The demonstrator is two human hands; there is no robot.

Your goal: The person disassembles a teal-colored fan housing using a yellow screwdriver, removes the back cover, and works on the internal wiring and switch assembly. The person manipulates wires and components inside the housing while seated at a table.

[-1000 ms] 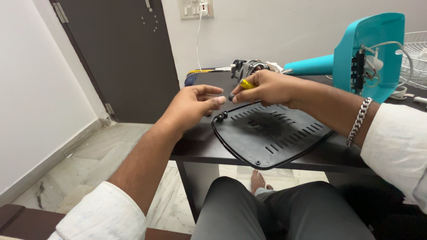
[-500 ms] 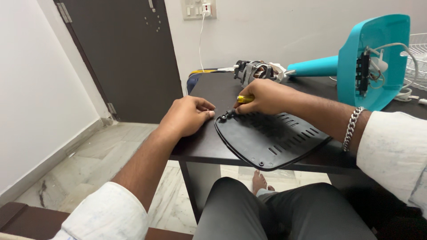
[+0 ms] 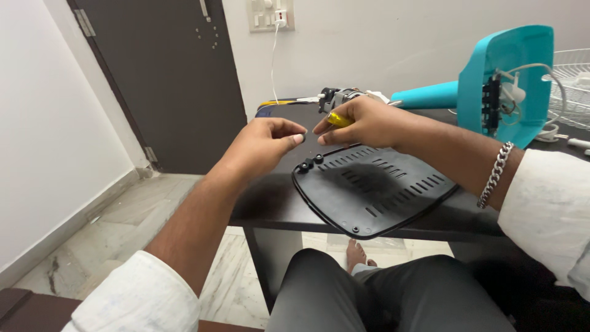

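Observation:
A black vented plastic cover (image 3: 375,190) lies flat on the dark table (image 3: 276,203), overhanging its front edge. My right hand (image 3: 362,123) hovers above the cover's far corner, closed around a yellow-handled screwdriver (image 3: 338,118). My left hand (image 3: 264,144) is raised just left of it, thumb and fingers pinched together; something small and dark may be between the fingertips, too small to tell. The two hands nearly touch above the cover's screw posts (image 3: 310,162).
A teal fan body (image 3: 504,80) with exposed wiring lies on the table at the right, beside a white wire grille (image 3: 574,80). A small motor (image 3: 341,97) sits behind my hands. A dark door (image 3: 166,80) and a wall socket (image 3: 270,13) are beyond; a marble floor lies below.
Both hands have lifted off the cover's corner and now meet in the air above it. The left hand's fingers have closed into a pinch.

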